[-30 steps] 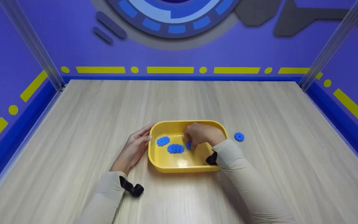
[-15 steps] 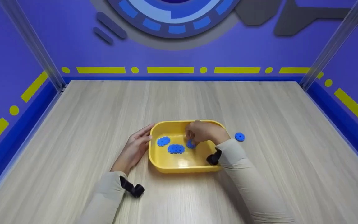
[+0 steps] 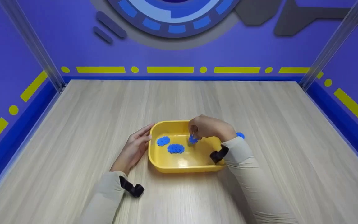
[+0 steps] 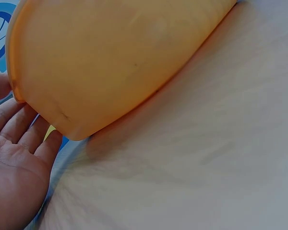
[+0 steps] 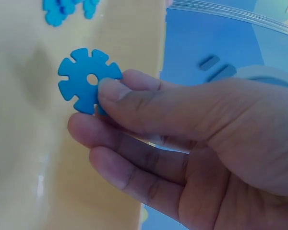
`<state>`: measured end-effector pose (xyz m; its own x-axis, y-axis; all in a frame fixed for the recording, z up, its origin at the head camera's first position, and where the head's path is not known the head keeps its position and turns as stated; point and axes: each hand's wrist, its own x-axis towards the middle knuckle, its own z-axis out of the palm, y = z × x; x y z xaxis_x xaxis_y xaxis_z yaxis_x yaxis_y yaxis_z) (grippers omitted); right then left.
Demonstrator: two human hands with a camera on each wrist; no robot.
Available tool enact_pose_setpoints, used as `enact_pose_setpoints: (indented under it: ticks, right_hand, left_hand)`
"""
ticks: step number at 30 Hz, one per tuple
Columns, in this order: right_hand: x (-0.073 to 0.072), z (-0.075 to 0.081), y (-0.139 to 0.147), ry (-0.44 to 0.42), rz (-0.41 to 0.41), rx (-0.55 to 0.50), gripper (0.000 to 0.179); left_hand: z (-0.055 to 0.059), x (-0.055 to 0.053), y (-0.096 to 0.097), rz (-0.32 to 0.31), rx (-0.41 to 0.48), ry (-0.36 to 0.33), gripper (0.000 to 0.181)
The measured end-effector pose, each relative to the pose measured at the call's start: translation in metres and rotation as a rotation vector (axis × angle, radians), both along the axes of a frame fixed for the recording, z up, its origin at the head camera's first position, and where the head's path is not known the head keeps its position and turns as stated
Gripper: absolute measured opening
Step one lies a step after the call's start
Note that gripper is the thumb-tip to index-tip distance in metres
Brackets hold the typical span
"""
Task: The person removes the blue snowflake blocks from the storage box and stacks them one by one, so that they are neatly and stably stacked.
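Observation:
My right hand [image 3: 211, 127] is over the right part of a yellow plastic bin [image 3: 185, 170]. Between its thumb and fingers it pinches a blue notched disc [image 5: 79, 79] with a round hole in the middle, a snowflake-type building disc. The other fingers lie bent below it in the right wrist view. Inside the bin, more blue discs lie flat: a left group [image 3: 163, 141] and a middle group [image 3: 176, 148]. My left hand [image 3: 134, 149] holds the bin's left side, thumb at the rim and fingers against the outer wall, their tips partly hidden behind it in the left wrist view.
One more blue disc [image 3: 240, 135] lies on the wooden table [image 3: 104, 109] right of the bin, partly hidden by the right wrist. Purple-blue panels with yellow marks [image 3: 170, 70] wall in the table at the back and both sides.
My right hand has risen and shifted right and back, lifting the pinched disc off the bin's floor. The wrist now partly covers the disc on the table. My left hand and the bin stay put.

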<state>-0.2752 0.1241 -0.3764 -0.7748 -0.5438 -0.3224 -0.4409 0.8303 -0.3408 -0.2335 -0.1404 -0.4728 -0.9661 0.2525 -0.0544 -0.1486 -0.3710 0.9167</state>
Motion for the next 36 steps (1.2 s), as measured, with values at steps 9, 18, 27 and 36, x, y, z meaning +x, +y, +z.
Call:
enact_pose_setpoints:
  ticks: [9, 18, 27, 36]
  right_hand:
    - [0.003, 0.017, 0.017, 0.043, -0.003, -0.076, 0.007]
    - [0.004, 0.027, 0.036, 0.061, -0.053, -0.148, 0.007]
    - [0.006, 0.028, 0.056, 0.101, -0.036, -0.251, 0.006]
    - [0.006, 0.028, 0.075, 0.131, -0.077, -0.286, 0.008]
  left_hand:
    - [0.0, -0.001, 0.0, 0.011, 0.002, -0.001, 0.055]
    - [-0.001, -0.001, 0.0, 0.004, -0.002, -0.001, 0.055]
    - [-0.002, -0.001, 0.0, 0.0, -0.016, 0.003, 0.054]
    - [0.0, 0.0, 0.001, 0.006, -0.024, -0.002, 0.054]
